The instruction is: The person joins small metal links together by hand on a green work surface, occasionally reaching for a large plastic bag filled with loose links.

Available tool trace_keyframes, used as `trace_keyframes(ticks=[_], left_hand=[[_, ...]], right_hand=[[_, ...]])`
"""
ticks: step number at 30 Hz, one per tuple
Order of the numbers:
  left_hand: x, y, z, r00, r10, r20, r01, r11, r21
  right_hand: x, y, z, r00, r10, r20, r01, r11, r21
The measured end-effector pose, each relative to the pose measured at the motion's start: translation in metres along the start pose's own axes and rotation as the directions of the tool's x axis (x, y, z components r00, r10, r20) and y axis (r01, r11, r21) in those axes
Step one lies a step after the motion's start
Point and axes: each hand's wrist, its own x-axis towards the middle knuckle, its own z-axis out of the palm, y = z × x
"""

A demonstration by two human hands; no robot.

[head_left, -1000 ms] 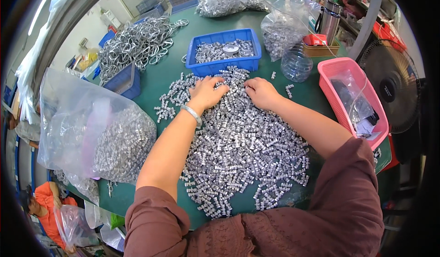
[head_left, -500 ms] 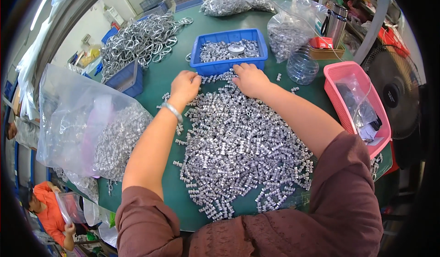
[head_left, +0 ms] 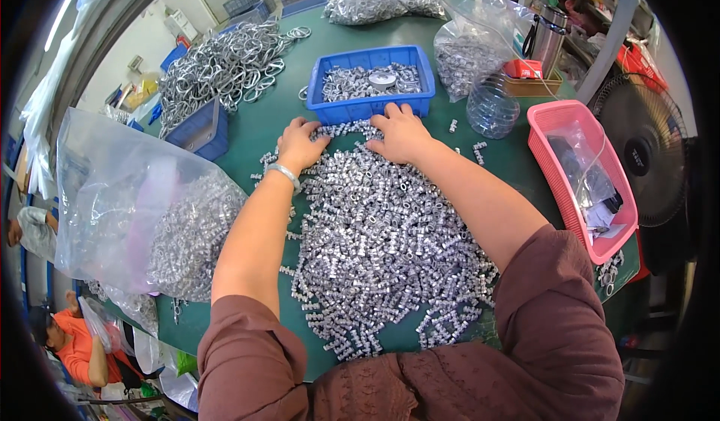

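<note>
A wide heap of small silvery metal pieces (head_left: 390, 248) covers the middle of the green table. At its far edge on the left rests my left hand (head_left: 302, 145), fingers apart and curved over the pieces. My right hand (head_left: 400, 134) lies across from it with fingers spread, also touching the heap's far edge. Between the two hands runs a band of loose pieces (head_left: 346, 130). Just beyond my fingertips stands a blue plastic bin (head_left: 369, 109) holding more metal parts and a round white-topped object (head_left: 382, 81). The fingertips are partly hidden among the pieces.
At left are a clear bag of metal parts (head_left: 196, 233), a small blue bin (head_left: 196, 132) and a pile of metal rings (head_left: 217, 72). A pink basket (head_left: 559, 169), clear plastic jar (head_left: 493, 109) and fan (head_left: 637, 154) stand right. Another person (head_left: 75, 346) is at lower left.
Both hands have drawn slightly back toward me, and my right hand has shifted a little left. Their fingers look more spread. The other person has changed posture.
</note>
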Motion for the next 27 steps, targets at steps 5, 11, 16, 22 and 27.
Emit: trace_keyframes(ticks=[5,11,16,22,27], left_hand=[[-0.016,0.01,0.002,0.991,0.133,0.032,-0.129,0.986,-0.101],[-0.017,0.015,-0.004,0.985,0.156,0.075,-0.134,0.959,-0.248],[-0.019,0.046,0.012,0.981,0.101,0.168,-0.104,0.995,0.009],[-0.026,0.048,0.014,0.969,0.197,0.151,-0.194,0.98,-0.037],[-0.041,0.05,0.015,0.952,0.275,0.137,-0.262,0.959,-0.107]], right_hand=[[-0.009,0.009,-0.003,0.999,-0.032,0.013,0.032,0.999,0.029],[-0.002,-0.008,-0.008,0.998,0.029,0.062,-0.03,0.999,0.014],[0.001,-0.009,0.006,0.992,0.078,0.104,-0.076,0.997,-0.023],[-0.006,-0.012,0.006,0.99,0.055,0.126,-0.054,0.998,-0.018],[-0.022,-0.01,0.005,0.993,0.029,0.117,-0.031,0.999,0.009]])
